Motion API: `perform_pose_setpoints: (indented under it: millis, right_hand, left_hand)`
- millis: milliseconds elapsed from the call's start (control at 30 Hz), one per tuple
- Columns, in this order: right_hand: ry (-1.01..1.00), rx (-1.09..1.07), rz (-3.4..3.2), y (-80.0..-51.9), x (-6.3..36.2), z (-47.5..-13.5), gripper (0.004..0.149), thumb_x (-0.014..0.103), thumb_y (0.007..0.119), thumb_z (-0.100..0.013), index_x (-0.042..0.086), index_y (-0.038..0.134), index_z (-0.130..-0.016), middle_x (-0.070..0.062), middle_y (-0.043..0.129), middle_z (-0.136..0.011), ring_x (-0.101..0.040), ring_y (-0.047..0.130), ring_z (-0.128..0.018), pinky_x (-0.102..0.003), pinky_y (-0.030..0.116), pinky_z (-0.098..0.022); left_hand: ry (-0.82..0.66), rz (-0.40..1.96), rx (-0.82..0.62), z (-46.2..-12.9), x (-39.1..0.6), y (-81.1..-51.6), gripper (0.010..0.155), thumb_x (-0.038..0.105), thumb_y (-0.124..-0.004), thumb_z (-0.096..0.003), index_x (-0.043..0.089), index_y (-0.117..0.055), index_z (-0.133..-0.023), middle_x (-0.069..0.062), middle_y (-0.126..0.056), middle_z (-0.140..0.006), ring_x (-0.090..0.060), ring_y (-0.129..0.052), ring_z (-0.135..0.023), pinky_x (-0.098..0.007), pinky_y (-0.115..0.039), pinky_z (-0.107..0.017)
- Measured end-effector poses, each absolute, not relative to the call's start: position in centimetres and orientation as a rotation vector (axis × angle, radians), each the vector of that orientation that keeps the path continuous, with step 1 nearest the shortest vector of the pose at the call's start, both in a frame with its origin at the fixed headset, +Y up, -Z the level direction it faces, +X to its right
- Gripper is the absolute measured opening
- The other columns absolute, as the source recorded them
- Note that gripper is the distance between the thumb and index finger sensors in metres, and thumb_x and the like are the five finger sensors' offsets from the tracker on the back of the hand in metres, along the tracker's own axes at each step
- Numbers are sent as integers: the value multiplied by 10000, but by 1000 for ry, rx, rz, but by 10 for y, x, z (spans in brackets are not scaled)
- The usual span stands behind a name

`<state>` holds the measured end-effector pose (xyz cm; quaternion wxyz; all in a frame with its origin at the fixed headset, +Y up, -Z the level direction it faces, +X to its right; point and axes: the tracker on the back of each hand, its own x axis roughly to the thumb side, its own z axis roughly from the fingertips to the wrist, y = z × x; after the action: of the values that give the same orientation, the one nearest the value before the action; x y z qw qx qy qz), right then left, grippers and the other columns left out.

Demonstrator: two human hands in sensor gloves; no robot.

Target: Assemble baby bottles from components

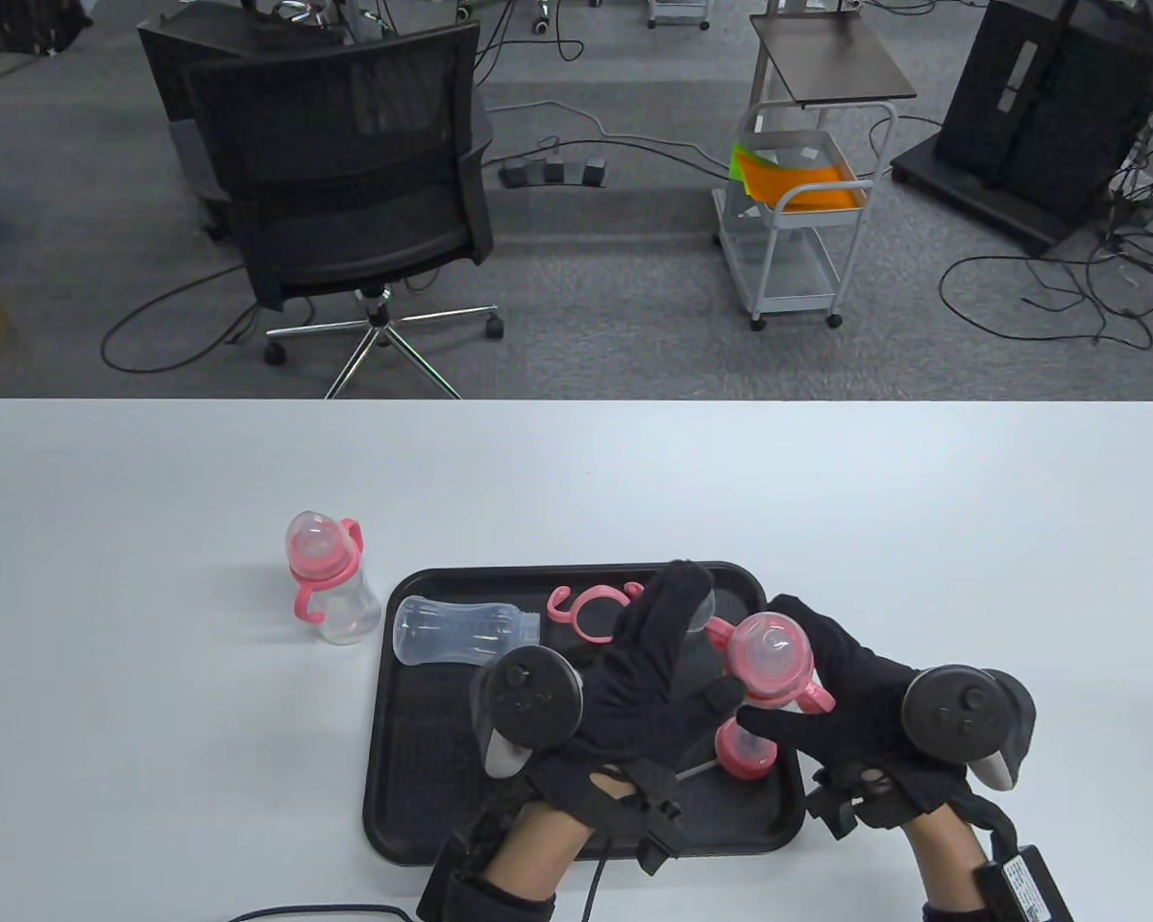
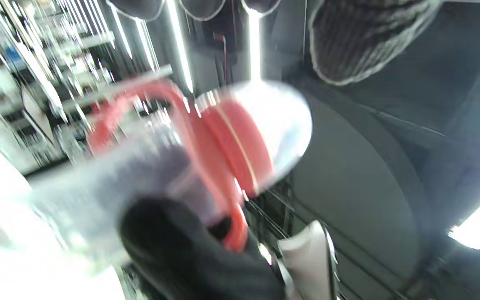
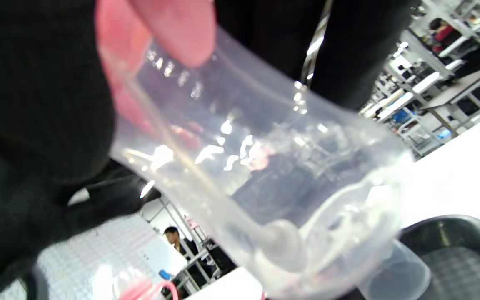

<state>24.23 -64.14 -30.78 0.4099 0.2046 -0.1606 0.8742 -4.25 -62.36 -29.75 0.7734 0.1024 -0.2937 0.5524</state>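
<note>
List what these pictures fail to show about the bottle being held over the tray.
- Held bottle: table view, the left hand and right hand cover its body.
- Its cap and handle: left wrist view, motion blur.
- Cap seating: right wrist view, the top edge cuts the bottle off.

**What my table carries**

I work at a white table (image 1: 576,480) with rounded far corners. Directly on it, near my edge, sits a black tray (image 1: 413,768). To the tray's left, just beside it, an assembled baby bottle (image 1: 331,586) stands upright on the bare tabletop (clear body, pink collar and handles, clear cap on top). A black cable (image 1: 327,910) trails along the table's near edge by my left forearm. The tray's far rim lies roughly level with that standing bottle.
</note>
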Motion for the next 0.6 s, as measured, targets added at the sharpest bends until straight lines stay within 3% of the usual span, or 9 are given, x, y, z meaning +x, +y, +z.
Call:
perform_pose_setpoints:
  millis: [100,300,600]
  right_hand:
    - [-421,409,2146,-643,259,-318,988,499,1090,-237,178,614,-1041,-89,790,-973,-340,923,-867,-576,879,-622]
    - [-397,214,2061,-658,288,-346,992,473,1097,-248,172,594,-1049,-98,765,-989,-353,895,-893,-595,851,-648]
    - [-316,-12,2028,-687,318,-385,986,439,1106,-263,204,571,-1057,-79,729,-1014,-356,849,-931,-620,804,-676]
  left_hand:
    - [-533,1018,277,-299,-63,-621,883,674,-818,-497,310,-372,-1167,-73,-337,-1217,-498,-399,-1092,-785,-390,-721]
    - [-338,636,229,-297,-90,-624,866,641,-839,-500,321,-391,-1169,-58,-248,-1229,-479,-257,-1118,-773,-285,-750]
    - [-183,487,97,-311,-119,-669,875,592,-870,-503,329,-364,-1167,-36,-182,-1228,-446,-153,-1122,-747,-201,-771]
